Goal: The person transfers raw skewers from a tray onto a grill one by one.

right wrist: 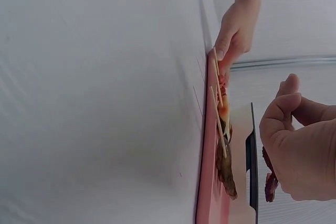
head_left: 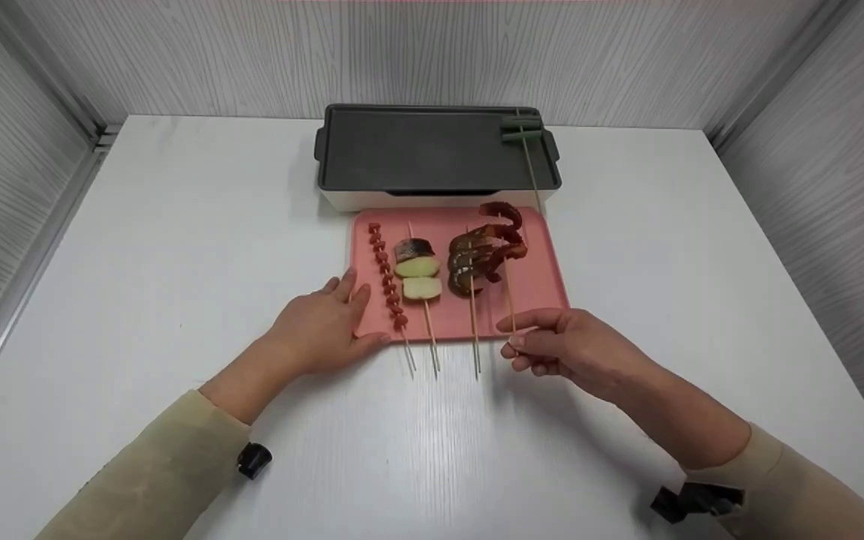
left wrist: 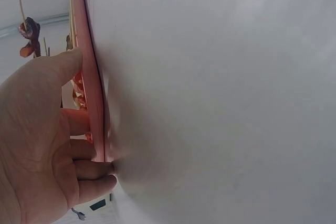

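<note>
My right hand [head_left: 563, 346] pinches the lower end of a skewer [head_left: 508, 292] with dark red, curled, tentacle-like pieces. In the right wrist view those pieces [right wrist: 270, 186] hang above the level of the pink tray [head_left: 544, 289]. My left hand [head_left: 319, 324] rests on the tray's left front corner, fingers spread over its left edge. From the left wrist view, the thumb lies at the rim [left wrist: 93, 95] and the lower fingertips are at its side. On the tray lie a skewer of small red pieces [head_left: 385, 279], one with pale slices [head_left: 421, 288] and one of brown shrimp-like pieces [head_left: 462, 271].
Behind the tray stands a dark flat griddle [head_left: 417, 150] with a pale base. A skewer with dark green pieces [head_left: 522, 136] lies across its right end, its stick reaching forward over the tray. The white table [head_left: 177, 225] meets grey panel walls at the back.
</note>
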The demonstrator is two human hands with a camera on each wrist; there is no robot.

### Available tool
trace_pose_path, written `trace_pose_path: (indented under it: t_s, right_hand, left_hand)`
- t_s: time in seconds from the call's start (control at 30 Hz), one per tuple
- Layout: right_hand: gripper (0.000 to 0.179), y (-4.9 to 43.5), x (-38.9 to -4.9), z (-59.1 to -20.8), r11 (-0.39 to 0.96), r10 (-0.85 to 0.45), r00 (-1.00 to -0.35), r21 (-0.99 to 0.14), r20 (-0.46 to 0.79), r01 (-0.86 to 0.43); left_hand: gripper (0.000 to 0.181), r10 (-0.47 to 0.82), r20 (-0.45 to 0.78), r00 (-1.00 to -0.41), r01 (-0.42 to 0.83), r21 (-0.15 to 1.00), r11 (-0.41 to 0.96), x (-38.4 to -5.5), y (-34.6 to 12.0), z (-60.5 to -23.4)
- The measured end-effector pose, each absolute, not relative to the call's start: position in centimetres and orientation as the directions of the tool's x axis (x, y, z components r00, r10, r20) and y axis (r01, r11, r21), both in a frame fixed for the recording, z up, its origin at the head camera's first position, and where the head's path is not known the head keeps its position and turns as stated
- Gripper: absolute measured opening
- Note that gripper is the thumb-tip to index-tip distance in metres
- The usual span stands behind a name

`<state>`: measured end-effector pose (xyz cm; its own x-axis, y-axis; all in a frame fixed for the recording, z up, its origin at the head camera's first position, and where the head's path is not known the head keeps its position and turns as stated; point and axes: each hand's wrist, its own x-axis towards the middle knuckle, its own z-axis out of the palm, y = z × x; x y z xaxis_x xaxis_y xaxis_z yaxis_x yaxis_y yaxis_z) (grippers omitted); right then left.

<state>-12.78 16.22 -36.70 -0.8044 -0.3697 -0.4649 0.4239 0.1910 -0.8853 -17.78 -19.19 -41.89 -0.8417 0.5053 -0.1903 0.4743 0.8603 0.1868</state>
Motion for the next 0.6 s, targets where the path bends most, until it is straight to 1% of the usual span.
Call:
trace_pose_path:
  t_s: [0.43, 0.6]
  right_hand:
    - [0.035, 15.4, -14.1, -34.0, 0.220, -0.366, -0.848, -0.921, -0.384, 0.322]
    - [0.033, 14.7, -15.0, -33.2, 0.206, -0.356, -0.862, -0.930, -0.362, 0.305]
  left_hand:
    - [0.090, 0.506, -0.195, -0.840, 0.484, 0.154, 0.862, -17.8, -19.2, -41.8]
    - [0.090, 0.503, -0.204, -0.840, 0.480, 0.155, 0.864, -17.7, -19.2, -41.8]
